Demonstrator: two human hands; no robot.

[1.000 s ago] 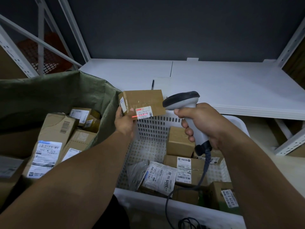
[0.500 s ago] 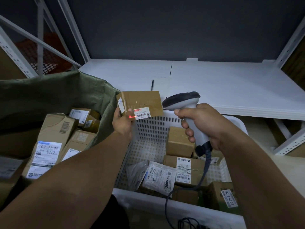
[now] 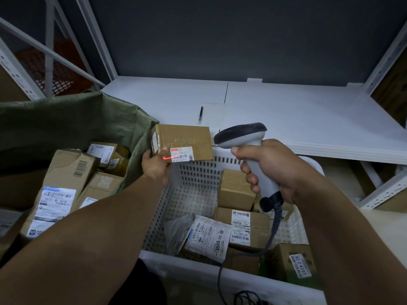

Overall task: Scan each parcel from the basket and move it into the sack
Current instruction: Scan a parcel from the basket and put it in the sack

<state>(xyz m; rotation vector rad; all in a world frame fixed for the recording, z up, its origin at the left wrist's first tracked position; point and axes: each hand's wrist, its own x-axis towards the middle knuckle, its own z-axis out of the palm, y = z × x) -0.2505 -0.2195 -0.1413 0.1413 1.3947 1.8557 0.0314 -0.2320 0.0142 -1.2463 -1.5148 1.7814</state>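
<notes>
My left hand (image 3: 155,166) grips a small brown cardboard parcel (image 3: 185,137) by its lower left corner, above the far left rim of the white perforated basket (image 3: 191,186). A red scan line falls across the parcel's white barcode label (image 3: 182,154). My right hand (image 3: 269,167) grips a grey handheld barcode scanner (image 3: 242,134), pointed left at the parcel; its cable hangs down over the basket. Several cardboard parcels and a grey poly bag (image 3: 208,237) lie in the basket. The green sack (image 3: 72,119) stands open at the left, with several labelled boxes inside.
A white shelf board (image 3: 297,119) runs behind the basket, with a black pen (image 3: 200,112) beside a sheet of paper on it. White metal rack posts stand at both sides. An orange mesh crate (image 3: 57,69) sits at the far left.
The parcel and my left hand have shifted slightly left toward the sack. The red scan line now sits on the label's left part. The scanner hand has barely moved.
</notes>
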